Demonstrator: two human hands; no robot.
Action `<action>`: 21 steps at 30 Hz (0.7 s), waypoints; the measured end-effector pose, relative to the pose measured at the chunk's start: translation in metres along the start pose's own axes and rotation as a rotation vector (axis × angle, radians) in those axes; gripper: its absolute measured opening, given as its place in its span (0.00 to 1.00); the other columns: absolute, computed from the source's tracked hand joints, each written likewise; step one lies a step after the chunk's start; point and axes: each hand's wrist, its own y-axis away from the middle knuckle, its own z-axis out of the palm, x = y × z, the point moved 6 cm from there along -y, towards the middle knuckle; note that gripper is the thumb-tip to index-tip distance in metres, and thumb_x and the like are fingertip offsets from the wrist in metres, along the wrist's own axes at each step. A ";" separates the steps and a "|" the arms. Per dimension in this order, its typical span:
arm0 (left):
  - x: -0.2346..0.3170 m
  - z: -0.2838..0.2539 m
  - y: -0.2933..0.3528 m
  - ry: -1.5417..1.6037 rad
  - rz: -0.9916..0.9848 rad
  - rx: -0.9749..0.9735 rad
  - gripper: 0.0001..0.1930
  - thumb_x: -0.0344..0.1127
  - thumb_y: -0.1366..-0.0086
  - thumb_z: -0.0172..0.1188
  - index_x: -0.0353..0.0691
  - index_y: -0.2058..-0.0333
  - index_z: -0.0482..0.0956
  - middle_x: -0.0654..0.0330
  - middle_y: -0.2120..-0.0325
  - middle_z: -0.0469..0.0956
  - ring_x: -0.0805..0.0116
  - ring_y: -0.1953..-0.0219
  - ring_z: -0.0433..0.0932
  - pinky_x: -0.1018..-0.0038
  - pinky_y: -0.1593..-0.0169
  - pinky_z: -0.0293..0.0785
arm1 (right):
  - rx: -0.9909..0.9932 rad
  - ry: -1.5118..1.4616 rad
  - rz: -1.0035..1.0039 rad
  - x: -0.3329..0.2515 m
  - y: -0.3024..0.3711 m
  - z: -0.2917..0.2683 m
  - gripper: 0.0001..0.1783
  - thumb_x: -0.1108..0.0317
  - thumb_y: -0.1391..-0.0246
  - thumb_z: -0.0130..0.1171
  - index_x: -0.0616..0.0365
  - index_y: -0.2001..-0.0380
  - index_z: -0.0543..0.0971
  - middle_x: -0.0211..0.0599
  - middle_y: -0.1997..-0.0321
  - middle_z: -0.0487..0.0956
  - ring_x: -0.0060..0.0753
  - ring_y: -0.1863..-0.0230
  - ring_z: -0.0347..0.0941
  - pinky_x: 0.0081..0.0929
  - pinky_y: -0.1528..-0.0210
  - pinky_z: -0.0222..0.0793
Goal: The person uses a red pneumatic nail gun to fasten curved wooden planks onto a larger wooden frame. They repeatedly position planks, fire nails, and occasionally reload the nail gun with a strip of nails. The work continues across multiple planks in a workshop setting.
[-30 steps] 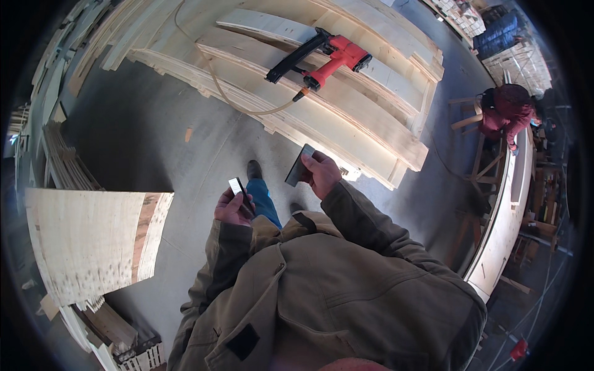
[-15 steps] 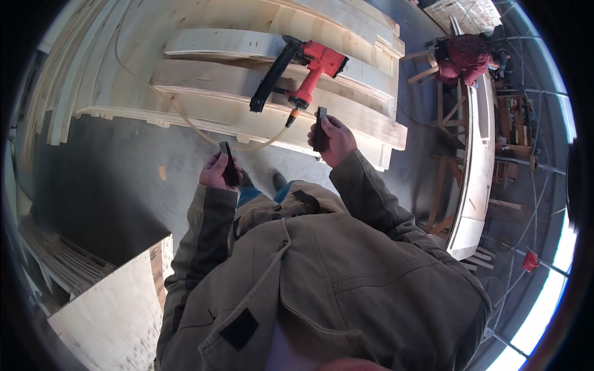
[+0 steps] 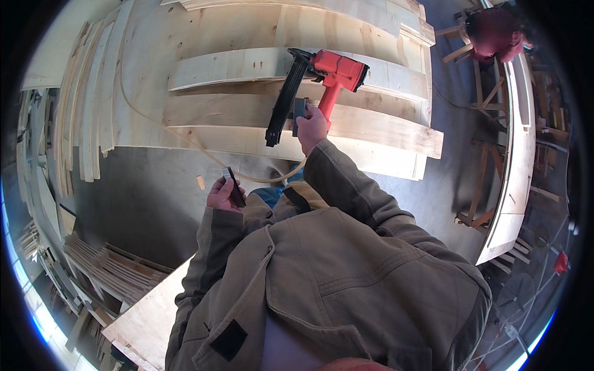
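Note:
My left hand (image 3: 224, 195) is closed around a dark, narrow strip of staples (image 3: 234, 188) with a lighter grey end, held low in front of my jacket. Farther out, my right hand (image 3: 312, 128) pinches a second dark strip (image 3: 299, 114) upright beside the handle of a red pneumatic staple gun (image 3: 337, 67). The gun lies on pale boards, its long black magazine (image 3: 286, 102) slanting toward me just left of my right hand. Whether my right fingers touch the gun is hard to tell. A thin yellowish air hose (image 3: 141, 109) curves across the boards and runs behind my right forearm.
Long wooden boards (image 3: 365, 117) lie across a plywood-topped stack ahead. More boards (image 3: 93, 93) are piled at left. At lower left are stacked slats (image 3: 117, 263) and a plywood sheet (image 3: 145, 321). A long bench (image 3: 510, 185) stands right, with a person in dark red (image 3: 492, 34) bending over it.
My right hand has moved forward and left, bringing its strip up against the staple gun's magazine area. The left hand stays low with its strip. The view has shifted slightly.

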 end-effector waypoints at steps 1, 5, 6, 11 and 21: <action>0.003 0.000 -0.005 -0.026 0.002 0.007 0.14 0.36 0.27 0.62 0.42 0.46 0.78 0.61 0.64 0.81 0.66 0.68 0.81 0.65 0.64 0.83 | 0.031 0.069 -0.033 0.003 -0.005 0.002 0.24 0.83 0.44 0.52 0.69 0.43 0.74 0.44 0.57 0.84 0.36 0.58 0.83 0.29 0.55 0.77; 0.004 0.008 -0.038 -0.047 -0.086 0.006 0.14 0.36 0.28 0.61 0.41 0.47 0.77 0.60 0.64 0.81 0.65 0.68 0.81 0.65 0.64 0.83 | 0.142 0.372 -0.136 0.008 -0.019 0.006 0.24 0.79 0.45 0.52 0.70 0.43 0.74 0.57 0.50 0.84 0.53 0.48 0.82 0.37 0.46 0.75; 0.005 0.012 -0.047 -0.058 -0.104 -0.035 0.14 0.36 0.28 0.61 0.41 0.47 0.77 0.59 0.64 0.81 0.65 0.68 0.81 0.65 0.64 0.83 | 0.164 0.438 -0.141 0.009 -0.020 0.007 0.24 0.79 0.45 0.52 0.70 0.43 0.74 0.59 0.50 0.83 0.56 0.47 0.81 0.39 0.45 0.75; 0.025 0.023 -0.093 -0.108 -0.165 -0.198 0.11 0.35 0.29 0.62 0.39 0.51 0.77 0.58 0.65 0.82 0.64 0.69 0.82 0.65 0.66 0.83 | 0.328 0.555 -0.119 0.012 -0.019 0.011 0.22 0.78 0.44 0.52 0.68 0.45 0.75 0.59 0.52 0.84 0.57 0.47 0.81 0.42 0.45 0.75; 0.107 -0.036 -0.142 -0.116 -0.179 -0.196 0.14 0.36 0.29 0.62 0.40 0.47 0.78 0.59 0.65 0.81 0.64 0.68 0.81 0.65 0.66 0.83 | 0.463 0.704 -0.088 0.016 -0.019 0.029 0.19 0.73 0.44 0.54 0.62 0.49 0.80 0.55 0.56 0.85 0.57 0.52 0.82 0.45 0.47 0.77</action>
